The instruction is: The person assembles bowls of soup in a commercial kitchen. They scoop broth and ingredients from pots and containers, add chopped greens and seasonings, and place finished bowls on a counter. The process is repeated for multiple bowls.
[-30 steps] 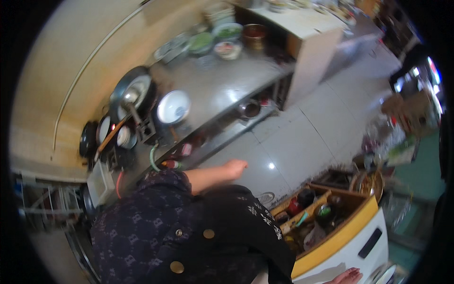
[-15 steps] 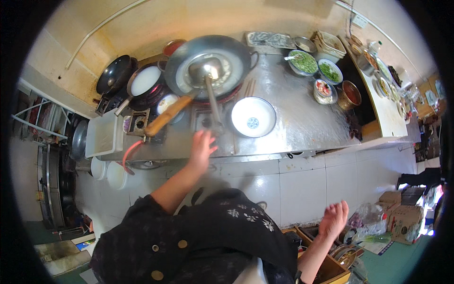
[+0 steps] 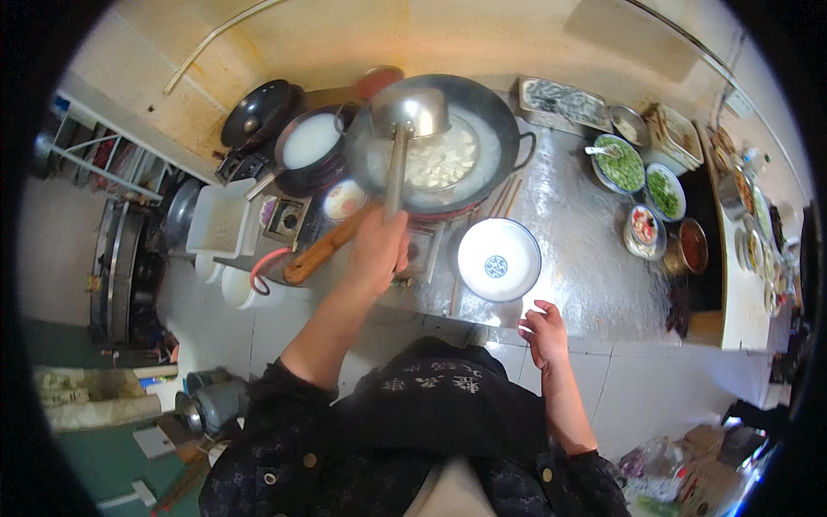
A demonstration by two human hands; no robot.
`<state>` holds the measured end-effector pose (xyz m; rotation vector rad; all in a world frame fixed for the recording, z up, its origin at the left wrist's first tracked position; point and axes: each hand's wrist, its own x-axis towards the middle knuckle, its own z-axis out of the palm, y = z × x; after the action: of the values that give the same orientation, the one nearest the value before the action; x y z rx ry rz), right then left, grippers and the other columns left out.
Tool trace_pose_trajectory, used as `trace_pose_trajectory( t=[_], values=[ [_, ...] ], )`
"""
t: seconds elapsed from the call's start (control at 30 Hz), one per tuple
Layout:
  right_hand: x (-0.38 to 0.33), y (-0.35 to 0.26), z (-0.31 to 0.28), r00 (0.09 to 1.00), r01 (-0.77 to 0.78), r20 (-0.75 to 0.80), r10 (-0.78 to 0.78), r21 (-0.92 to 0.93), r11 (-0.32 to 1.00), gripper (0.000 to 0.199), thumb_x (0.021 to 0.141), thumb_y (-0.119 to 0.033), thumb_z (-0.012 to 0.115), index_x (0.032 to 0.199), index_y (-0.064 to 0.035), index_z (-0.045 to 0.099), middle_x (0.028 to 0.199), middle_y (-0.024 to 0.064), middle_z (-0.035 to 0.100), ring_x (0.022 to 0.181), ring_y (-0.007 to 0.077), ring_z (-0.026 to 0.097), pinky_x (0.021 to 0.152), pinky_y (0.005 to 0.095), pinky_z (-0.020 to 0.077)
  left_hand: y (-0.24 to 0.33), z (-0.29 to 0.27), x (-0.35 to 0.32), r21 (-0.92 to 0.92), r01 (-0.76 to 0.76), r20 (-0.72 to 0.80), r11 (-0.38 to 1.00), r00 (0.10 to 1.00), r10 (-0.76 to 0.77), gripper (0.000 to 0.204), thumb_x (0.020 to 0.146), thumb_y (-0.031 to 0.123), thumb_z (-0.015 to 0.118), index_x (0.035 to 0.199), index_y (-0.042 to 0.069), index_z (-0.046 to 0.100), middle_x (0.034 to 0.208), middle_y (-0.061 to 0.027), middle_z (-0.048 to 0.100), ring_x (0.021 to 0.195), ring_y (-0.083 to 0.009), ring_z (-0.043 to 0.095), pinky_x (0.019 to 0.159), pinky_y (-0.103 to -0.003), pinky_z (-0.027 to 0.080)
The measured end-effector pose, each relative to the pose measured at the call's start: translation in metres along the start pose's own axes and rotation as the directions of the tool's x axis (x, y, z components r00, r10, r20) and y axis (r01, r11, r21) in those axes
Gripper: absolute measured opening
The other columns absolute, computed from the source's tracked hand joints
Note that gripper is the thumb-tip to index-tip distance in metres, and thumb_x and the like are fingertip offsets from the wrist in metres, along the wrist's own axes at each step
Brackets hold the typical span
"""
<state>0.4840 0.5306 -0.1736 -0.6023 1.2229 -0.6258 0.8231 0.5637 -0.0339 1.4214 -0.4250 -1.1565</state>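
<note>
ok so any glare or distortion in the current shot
Head view: glare on the steel counter around the white bowl; head view: a bright highlight on the ladle; head view: fisheye bows straight edges toward the rim, and the corners are black.

On a grey metal bench (image 3: 564,258), a shallow rectangular metal tray (image 3: 564,105) is set along the back edge. Toward the right edge, a white bowl of pale-green chopped food (image 3: 620,164) is placed beside a white bowl of darker chopped greens (image 3: 665,191); nearer the front right corner, a copper-coloured metal pot with red contents (image 3: 687,248) can be seen. Near the back left corner, a round black pan (image 3: 258,116) is tilted up. A white rectangular plastic tub (image 3: 222,220) is placed at the left edge; a red hose (image 3: 269,265) is looped by the front edge.
</note>
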Motion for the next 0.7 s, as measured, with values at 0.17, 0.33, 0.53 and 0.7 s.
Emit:
trace_pose_trajectory(
  t=[0.17, 0.33, 0.53, 0.7],
  values=[
    [0.065, 0.008, 0.002, 0.987, -0.146, 0.058, 0.147, -0.031, 0.989, 0.059, 0.099, -0.015, 0.061, 0.148, -0.0067, 0.029, 0.120, 0.0163, 0.059, 0.093, 0.0281, 0.067, 0.074, 0.0415, 0.0593, 0.055, -0.011, -0.022, -0.038, -0.016, -0.095, 0.999, 0.995, 0.012, 0.017, 0.104, 0.024, 0.057, 0.107, 0.007, 0.055, 0.064, 0.0004, 0.047, 0.043, -0.0091, 0.036, 0.040, -0.027, 0.030],
    [0.116, 0.019, 0.003, 0.934, -0.277, 0.254, 0.253, 0.061, 0.959, 0.045, 0.103, -0.015, 0.052, 0.145, -0.0080, 0.036, 0.121, 0.0182, 0.062, 0.095, 0.0319, 0.070, 0.070, 0.0417, 0.0640, 0.107, -0.091, -0.017, 0.251, -0.069, -0.382, 0.966, 0.909, 0.164, 0.026, 0.105, 0.030, 0.057, 0.105, 0.004, 0.055, 0.065, 0.0025, 0.049, 0.041, -0.0057, 0.037, 0.036, -0.022, 0.028],
    [0.124, 0.028, 0.000, 0.956, -0.220, 0.226, 0.188, 0.126, 0.967, 0.044, 0.105, -0.021, 0.049, 0.143, -0.0014, 0.040, 0.129, 0.0217, 0.061, 0.106, 0.0341, 0.069, 0.079, 0.0458, 0.0646, 0.072, -0.221, 0.040, 0.296, -0.012, -0.420, 0.955, 0.896, 0.142, 0.022, 0.103, 0.028, 0.058, 0.092, 0.010, 0.052, 0.062, 0.0046, 0.045, 0.042, -0.0058, 0.036, 0.036, -0.024, 0.028],
    [0.121, 0.043, 0.006, 0.978, -0.168, 0.151, 0.143, 0.173, 0.970, 0.071, 0.103, -0.048, 0.051, 0.153, -0.0026, 0.027, 0.145, 0.0257, 0.047, 0.113, 0.0359, 0.064, 0.092, 0.0494, 0.0581, -0.010, -0.264, 0.097, 0.109, -0.025, -0.386, 0.994, 0.920, 0.065, 0.023, 0.104, 0.031, 0.058, 0.086, 0.018, 0.052, 0.061, 0.0075, 0.040, 0.046, -0.0064, 0.034, 0.038, -0.026, 0.028]
  ],
)
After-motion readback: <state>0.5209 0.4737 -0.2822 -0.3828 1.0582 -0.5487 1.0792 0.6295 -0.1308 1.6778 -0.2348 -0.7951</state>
